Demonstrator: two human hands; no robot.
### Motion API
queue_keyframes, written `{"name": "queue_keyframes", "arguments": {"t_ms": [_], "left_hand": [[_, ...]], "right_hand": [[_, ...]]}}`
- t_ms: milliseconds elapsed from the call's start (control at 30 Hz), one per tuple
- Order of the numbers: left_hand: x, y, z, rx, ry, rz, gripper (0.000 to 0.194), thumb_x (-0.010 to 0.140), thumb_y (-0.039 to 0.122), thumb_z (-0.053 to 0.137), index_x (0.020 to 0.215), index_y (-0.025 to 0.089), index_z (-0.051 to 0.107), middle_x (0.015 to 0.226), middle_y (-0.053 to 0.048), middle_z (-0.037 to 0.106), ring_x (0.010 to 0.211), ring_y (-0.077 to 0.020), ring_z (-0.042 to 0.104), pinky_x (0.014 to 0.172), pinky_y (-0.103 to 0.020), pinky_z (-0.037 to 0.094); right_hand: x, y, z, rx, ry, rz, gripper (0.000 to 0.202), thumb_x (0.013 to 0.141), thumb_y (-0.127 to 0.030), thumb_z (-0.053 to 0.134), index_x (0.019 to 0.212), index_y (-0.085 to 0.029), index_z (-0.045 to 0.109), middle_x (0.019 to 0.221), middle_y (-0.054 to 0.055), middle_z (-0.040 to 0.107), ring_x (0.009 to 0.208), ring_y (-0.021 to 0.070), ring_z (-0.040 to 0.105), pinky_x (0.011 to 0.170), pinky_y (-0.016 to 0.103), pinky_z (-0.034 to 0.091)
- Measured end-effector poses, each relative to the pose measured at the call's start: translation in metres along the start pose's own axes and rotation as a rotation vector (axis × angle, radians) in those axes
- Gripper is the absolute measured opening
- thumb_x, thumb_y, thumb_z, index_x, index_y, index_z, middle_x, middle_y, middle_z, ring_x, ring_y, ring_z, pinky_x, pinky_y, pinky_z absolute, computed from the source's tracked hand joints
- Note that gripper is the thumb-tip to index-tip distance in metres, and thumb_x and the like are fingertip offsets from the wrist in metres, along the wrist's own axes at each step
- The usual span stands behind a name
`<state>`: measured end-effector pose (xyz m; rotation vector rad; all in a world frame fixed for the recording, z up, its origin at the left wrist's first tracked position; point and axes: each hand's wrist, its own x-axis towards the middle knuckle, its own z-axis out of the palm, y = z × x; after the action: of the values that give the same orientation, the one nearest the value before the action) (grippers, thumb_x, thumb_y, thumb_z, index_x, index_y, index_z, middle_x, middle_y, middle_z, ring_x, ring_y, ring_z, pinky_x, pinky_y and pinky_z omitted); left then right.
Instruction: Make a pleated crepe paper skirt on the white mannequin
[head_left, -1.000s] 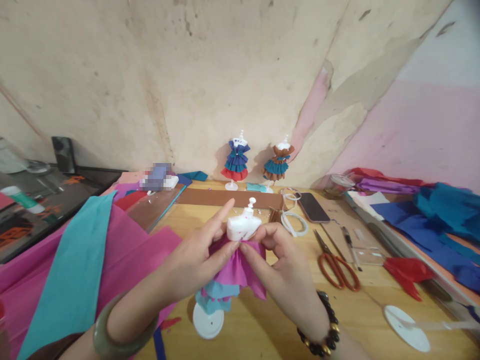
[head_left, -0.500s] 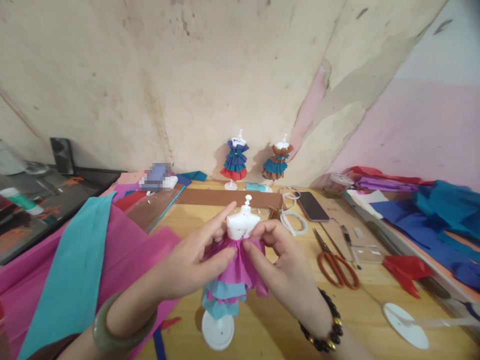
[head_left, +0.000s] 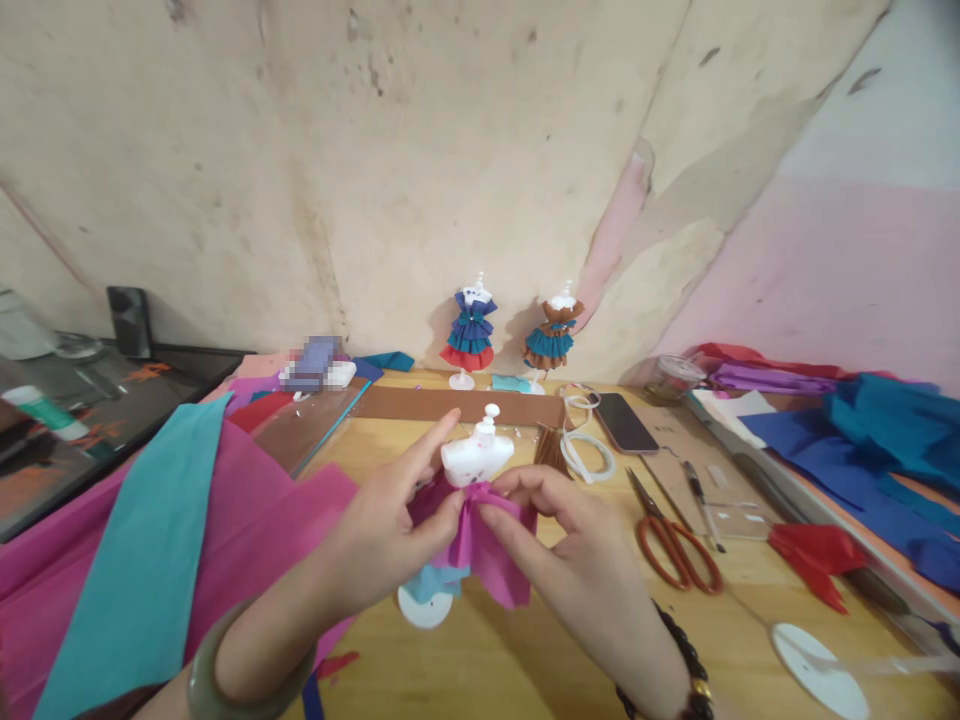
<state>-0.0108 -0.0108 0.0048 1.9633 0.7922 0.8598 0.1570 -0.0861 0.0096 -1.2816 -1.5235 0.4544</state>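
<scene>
Between my hands stands a small white dress form [head_left: 478, 460], tilted a little, with a gathered pink skirt [head_left: 499, 565] at its waist. Pale blue ruffles [head_left: 431, 580] show below the pink, above the round white base [head_left: 425, 608]. My left hand [head_left: 397, 525] grips the skirt's left side near the waist, its thumb in front and its index finger pointing up beside the torso. With thumb and fingertips closed, my right hand [head_left: 559, 540] pinches the pink gathers at the front right of the waist. The fingertips behind the skirt are partly hidden.
Two dressed forms, one blue and red [head_left: 471, 330], one brown and teal [head_left: 555, 335], stand by the wall. Scissors [head_left: 675, 545], a phone [head_left: 624, 422], a pen [head_left: 703, 505] and another white base [head_left: 819, 668] lie right. Pink sheets [head_left: 255, 520] and a turquoise strip [head_left: 142, 550] spread left.
The dress form has tipped, its base swinging away from me and its lower ruffles now more hidden. My right fingers have moved slightly left, bunching the pink skirt at the waist.
</scene>
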Motion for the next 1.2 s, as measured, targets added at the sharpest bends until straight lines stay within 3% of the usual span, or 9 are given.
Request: {"name": "queue_keyframes", "arguments": {"t_ms": [100, 267, 433, 600, 800, 1000, 1200], "left_hand": [[0.0001, 0.0003, -0.0014, 0.015, 0.018, 0.025, 0.066, 0.089, 0.025, 0.052, 0.151, 0.021, 0.032, 0.114, -0.008, 0.071, 0.099, -0.0205, 0.07, 0.085, -0.032, 0.057], [0.0016, -0.0015, -0.0023, 0.04, 0.024, 0.045, 0.063, 0.089, 0.025, 0.053, 0.149, 0.02, 0.036, 0.117, -0.008, 0.071, 0.098, -0.02, 0.071, 0.084, -0.03, 0.058], [0.0018, -0.0017, -0.0011, 0.02, 0.04, 0.072, 0.066, 0.089, 0.024, 0.053, 0.152, 0.018, 0.031, 0.112, -0.008, 0.073, 0.099, -0.0203, 0.072, 0.089, -0.031, 0.057], [0.0015, -0.0022, -0.0011, -0.008, 0.05, 0.068, 0.072, 0.089, 0.023, 0.056, 0.154, 0.019, 0.025, 0.117, -0.008, 0.074, 0.099, -0.0185, 0.072, 0.088, -0.027, 0.057], [0.002, 0.0022, -0.0009, -0.013, 0.037, 0.097, 0.073, 0.088, 0.018, 0.057, 0.154, 0.016, 0.026, 0.12, -0.008, 0.074, 0.104, -0.0174, 0.071, 0.091, -0.023, 0.056], [-0.0003, 0.0, 0.0001, -0.053, 0.017, 0.075, 0.073, 0.089, 0.018, 0.057, 0.154, 0.022, 0.025, 0.109, -0.002, 0.076, 0.093, -0.0141, 0.072, 0.081, -0.02, 0.056], [-0.0038, 0.0011, 0.0013, -0.085, 0.013, 0.073, 0.076, 0.089, 0.017, 0.056, 0.155, 0.024, 0.022, 0.108, -0.003, 0.075, 0.09, -0.0138, 0.071, 0.083, -0.023, 0.055]], "right_hand": [[-0.0056, -0.0015, 0.002, -0.104, -0.06, -0.095, 0.011, 0.089, -0.017, 0.063, 0.08, -0.021, 0.067, 0.065, -0.003, 0.068, 0.056, 0.013, 0.058, 0.058, 0.025, 0.047], [-0.0085, -0.0006, 0.0035, -0.154, -0.049, -0.213, 0.006, 0.09, -0.016, 0.063, 0.087, -0.018, 0.068, 0.068, 0.0, 0.068, 0.062, 0.0148, 0.06, 0.061, 0.028, 0.047], [-0.0024, -0.0011, 0.0005, -0.021, -0.023, -0.199, 0.011, 0.089, -0.01, 0.063, 0.085, -0.017, 0.07, 0.08, 0.002, 0.068, 0.072, 0.0137, 0.063, 0.066, 0.025, 0.051], [-0.0014, 0.0017, 0.0016, -0.016, -0.013, -0.166, 0.01, 0.088, -0.011, 0.064, 0.088, -0.017, 0.072, 0.077, 0.002, 0.069, 0.068, 0.0126, 0.062, 0.066, 0.024, 0.052], [-0.0008, 0.0034, 0.0016, 0.023, -0.045, -0.186, 0.013, 0.091, -0.011, 0.061, 0.091, -0.017, 0.072, 0.082, 0.004, 0.071, 0.076, 0.0141, 0.066, 0.069, 0.025, 0.053], [-0.0014, 0.0037, 0.0028, -0.015, 0.034, -0.174, 0.011, 0.088, -0.011, 0.064, 0.084, -0.018, 0.07, 0.077, 0.0, 0.07, 0.069, 0.0113, 0.064, 0.066, 0.021, 0.052], [-0.0021, 0.0041, 0.0047, -0.082, 0.076, -0.183, 0.011, 0.087, -0.01, 0.063, 0.082, -0.019, 0.067, 0.075, -0.002, 0.07, 0.067, 0.0111, 0.065, 0.065, 0.021, 0.051]]}}
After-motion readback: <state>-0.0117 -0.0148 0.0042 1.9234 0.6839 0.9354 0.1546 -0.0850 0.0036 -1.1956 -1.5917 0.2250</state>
